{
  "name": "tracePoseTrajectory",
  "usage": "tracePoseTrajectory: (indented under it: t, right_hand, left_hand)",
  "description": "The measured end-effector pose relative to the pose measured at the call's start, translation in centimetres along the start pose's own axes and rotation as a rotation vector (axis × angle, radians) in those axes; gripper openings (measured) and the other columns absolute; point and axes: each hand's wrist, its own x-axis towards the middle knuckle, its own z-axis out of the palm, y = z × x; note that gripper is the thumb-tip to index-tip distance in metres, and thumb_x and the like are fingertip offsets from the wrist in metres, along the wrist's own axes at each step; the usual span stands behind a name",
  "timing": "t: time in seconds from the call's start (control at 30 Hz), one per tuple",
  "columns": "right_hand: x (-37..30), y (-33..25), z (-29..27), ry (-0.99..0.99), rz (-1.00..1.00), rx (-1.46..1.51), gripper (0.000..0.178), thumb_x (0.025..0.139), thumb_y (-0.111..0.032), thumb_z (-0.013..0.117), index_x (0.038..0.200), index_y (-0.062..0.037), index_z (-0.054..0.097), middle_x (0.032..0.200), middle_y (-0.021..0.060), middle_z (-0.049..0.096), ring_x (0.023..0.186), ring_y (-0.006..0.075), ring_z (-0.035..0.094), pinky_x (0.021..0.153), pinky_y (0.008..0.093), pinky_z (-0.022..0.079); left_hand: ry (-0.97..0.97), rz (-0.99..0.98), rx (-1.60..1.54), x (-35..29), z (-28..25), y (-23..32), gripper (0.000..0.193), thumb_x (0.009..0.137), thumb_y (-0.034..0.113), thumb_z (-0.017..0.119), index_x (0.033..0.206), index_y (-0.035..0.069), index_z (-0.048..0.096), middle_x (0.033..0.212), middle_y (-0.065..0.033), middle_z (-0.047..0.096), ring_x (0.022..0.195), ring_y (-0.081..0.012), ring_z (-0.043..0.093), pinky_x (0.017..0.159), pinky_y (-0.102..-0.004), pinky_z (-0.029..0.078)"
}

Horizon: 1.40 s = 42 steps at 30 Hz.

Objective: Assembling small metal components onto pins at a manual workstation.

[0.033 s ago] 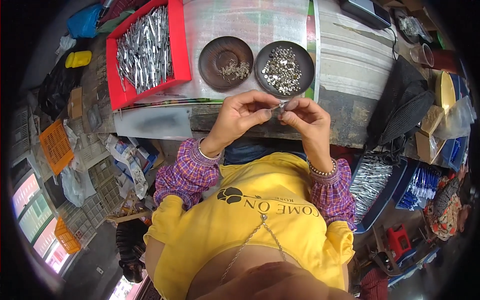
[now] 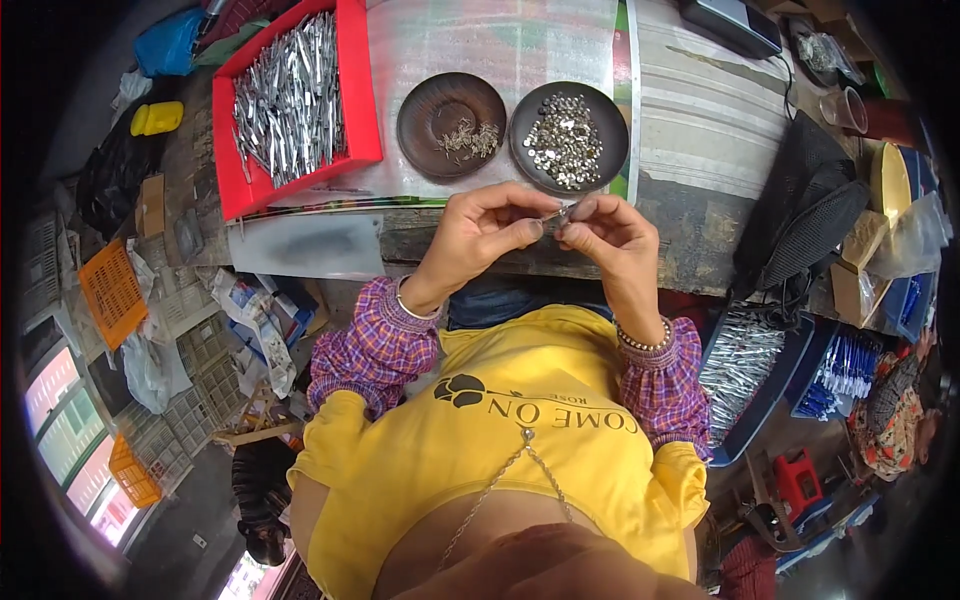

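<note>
in the head view, a small silvery piece point(image 2: 562, 212) glints between the hands, just on the near side of the dark dish point(image 2: 616, 125) of round metal bits. it looks slim and shiny. the left hand point(image 2: 478, 232) and right hand point(image 2: 614, 236) each pinch it between thumb and fingers. fingertips cover most of it; its full shape, and whether it is one part or several, cannot be made out.
</note>
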Motion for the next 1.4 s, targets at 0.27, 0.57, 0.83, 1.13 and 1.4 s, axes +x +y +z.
tracePoseTrajectory:
  t: [0.27, 0.57, 0.83, 1.13, 1.4]
  right_hand:
    - [-0.1, 0.5, 0.5, -0.005, 0.013, 0.13, 0.017, 0.078, 0.004, 0.066, 0.091, 0.002, 0.055, 0.085, 0.0039, 0.059, 0.077, 0.0098, 0.06, 0.07, 0.0216, 0.05]
    - [-0.6, 1.4, 0.7, 0.139, -0.062, 0.112, 0.017, 0.078, 0.007, 0.063, 0.092, 0.0017, 0.055, 0.089, 0.0051, 0.058, 0.076, 0.0108, 0.058, 0.071, 0.0229, 0.049]
    - [-0.9, 0.9, 1.3, 0.046, -0.075, 0.075, 0.022, 0.081, 0.003, 0.061, 0.102, 0.0036, 0.055, 0.09, 0.0057, 0.059, 0.077, 0.0114, 0.058, 0.07, 0.0231, 0.048]
    - [-0.5, 1.6, 1.3, 0.215, -0.058, -0.044, 0.015, 0.081, 0.0, 0.061, 0.095, 0.0049, 0.06, 0.084, 0.006, 0.062, 0.069, 0.0108, 0.058, 0.063, 0.0223, 0.048]
    - [-0.2, 0.5, 0.9, 0.11, 0.082, -0.01, 0.012, 0.083, -0.003, 0.062, 0.091, 0.0055, 0.064, 0.076, 0.0074, 0.065, 0.062, 0.0092, 0.056, 0.058, 0.0209, 0.046]
  left_hand:
    - [-0.008, 0.038, 0.022, -0.1, 0.0, -0.2, 0.019, 0.081, -0.004, 0.059, 0.1, -0.003, 0.062, 0.093, -0.0049, 0.059, 0.084, -0.0101, 0.056, 0.076, -0.0222, 0.045]
    - [0.034, 0.165, 0.126, 0.0, 0.5, -0.7, 0.02, 0.079, -0.006, 0.059, 0.097, -0.001, 0.065, 0.088, -0.0045, 0.061, 0.08, -0.0096, 0.056, 0.069, -0.021, 0.044]
    - [-0.087, -0.16, -0.44, -1.0, 0.0, -1.8, 0.017, 0.083, 0.001, 0.061, 0.1, -0.001, 0.065, 0.079, -0.0035, 0.06, 0.064, -0.0046, 0.05, 0.053, -0.0185, 0.037]
    - [0.134, 0.223, 0.119, -0.5, 1.5, -1.7, 0.02, 0.081, -0.008, 0.056, 0.099, -0.004, 0.064, 0.085, -0.0053, 0.06, 0.072, -0.0083, 0.053, 0.064, -0.02, 0.042]
    - [0.153, 0.182, 0.163, -0.5, 0.8, -1.8, 0.02, 0.08, -0.008, 0.057, 0.098, -0.004, 0.064, 0.09, -0.0082, 0.061, 0.082, -0.0121, 0.058, 0.074, -0.0227, 0.046]
